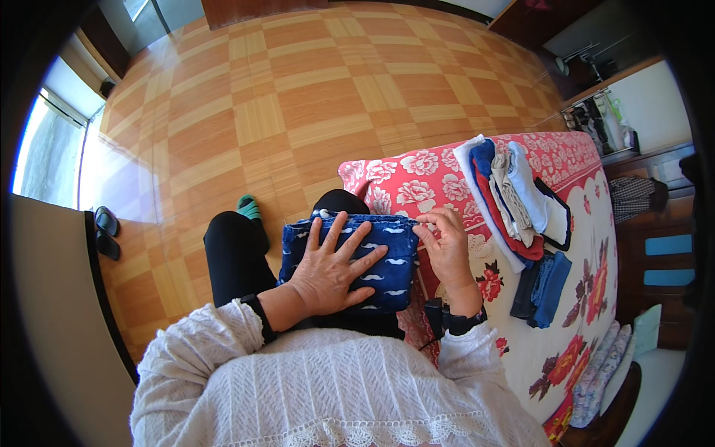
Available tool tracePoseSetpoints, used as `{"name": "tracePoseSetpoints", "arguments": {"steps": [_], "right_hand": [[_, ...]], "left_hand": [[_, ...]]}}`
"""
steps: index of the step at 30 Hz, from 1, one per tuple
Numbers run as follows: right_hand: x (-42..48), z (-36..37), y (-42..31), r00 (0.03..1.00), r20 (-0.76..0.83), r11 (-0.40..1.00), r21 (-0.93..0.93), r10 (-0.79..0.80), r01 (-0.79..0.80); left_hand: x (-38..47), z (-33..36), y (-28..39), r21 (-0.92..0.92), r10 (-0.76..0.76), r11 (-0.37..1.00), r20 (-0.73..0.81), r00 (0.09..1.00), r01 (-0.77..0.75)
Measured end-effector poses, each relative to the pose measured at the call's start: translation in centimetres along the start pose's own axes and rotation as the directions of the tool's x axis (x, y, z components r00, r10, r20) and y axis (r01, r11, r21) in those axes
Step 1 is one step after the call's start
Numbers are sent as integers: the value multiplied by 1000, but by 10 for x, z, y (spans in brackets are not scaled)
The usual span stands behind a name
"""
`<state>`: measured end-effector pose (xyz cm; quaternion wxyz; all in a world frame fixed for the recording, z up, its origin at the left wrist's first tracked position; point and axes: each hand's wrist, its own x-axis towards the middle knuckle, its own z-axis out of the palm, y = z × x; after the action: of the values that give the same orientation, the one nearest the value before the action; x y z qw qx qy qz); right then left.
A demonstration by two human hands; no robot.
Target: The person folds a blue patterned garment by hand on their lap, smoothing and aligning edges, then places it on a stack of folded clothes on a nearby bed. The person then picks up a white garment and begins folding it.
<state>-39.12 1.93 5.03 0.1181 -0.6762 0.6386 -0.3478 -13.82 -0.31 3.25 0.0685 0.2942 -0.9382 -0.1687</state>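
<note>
A folded dark blue fabric piece (385, 285) with a white moustache print lies across my lap as a thick rectangle. My left hand (332, 274) rests flat on top of it, palm down and fingers spread. At its far right corner, the thumb and index finger of my right hand (447, 243) pinch the edge. Several layers show along the far edge, where loose threads stick out. Beneath the fabric are my legs in black trousers (234, 251).
To my right is a bed with a floral sheet (497, 313). On it lie a row of folded clothes (508, 195) and folded blue jeans (547, 290). Folded quilts (603, 374) are at the lower right. Dark slippers (106, 232) stand by the left wall on the wood-patterned floor (313, 100).
</note>
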Motion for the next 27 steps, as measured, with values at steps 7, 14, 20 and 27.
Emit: {"name": "tracePoseSetpoints", "arguments": {"steps": [7, 14, 20, 27], "right_hand": [[-2, 13, -3, 1000, -5, 997, -81, -9, 9], [2, 9, -1, 997, -77, 995, -99, -27, 19], [4, 6, 3, 994, -101, 952, -306, -41, 8], [12, 7, -2, 991, -1, 924, 363, 134, -125]], "left_hand": [[0, 0, 0, -5, -3, 1000, -2, 1000, 3], [-1, 1, 0, 3, -2, 1000, -1, 1000, 2], [-1, 2, -1, 4, 2, 1000, -6, 1000, -2], [0, 2, -1, -8, -3, 1000, 0, 1000, 3]]}}
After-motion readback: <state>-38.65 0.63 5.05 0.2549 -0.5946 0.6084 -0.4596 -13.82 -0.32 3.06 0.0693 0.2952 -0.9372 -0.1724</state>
